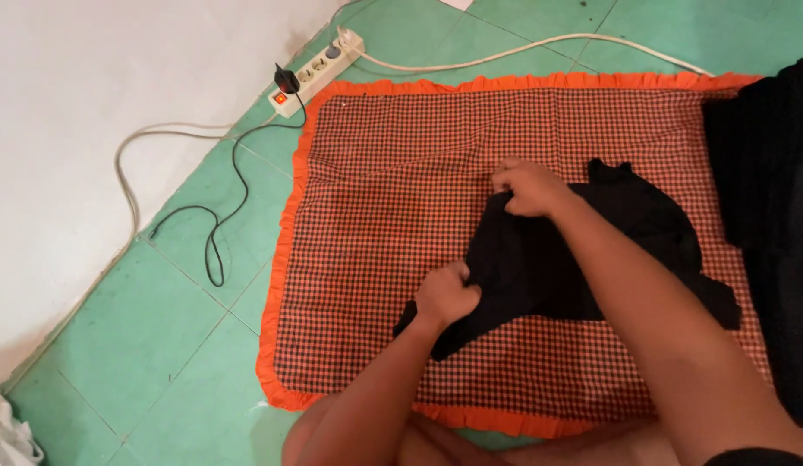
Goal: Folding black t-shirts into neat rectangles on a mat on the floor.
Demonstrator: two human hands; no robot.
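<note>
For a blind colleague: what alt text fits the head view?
Both hands, left hand and right hand, grip a black garment lying on a red checked mat with an orange frill, on green floor tiles.

Lighting: warm, even indoor, moderate brightness. Shadows: soft, faint under forearms. No glare. Black garment point(582, 250) detail lost in dark. Slight motion blur on hands; mild softness at frame edges.
</note>
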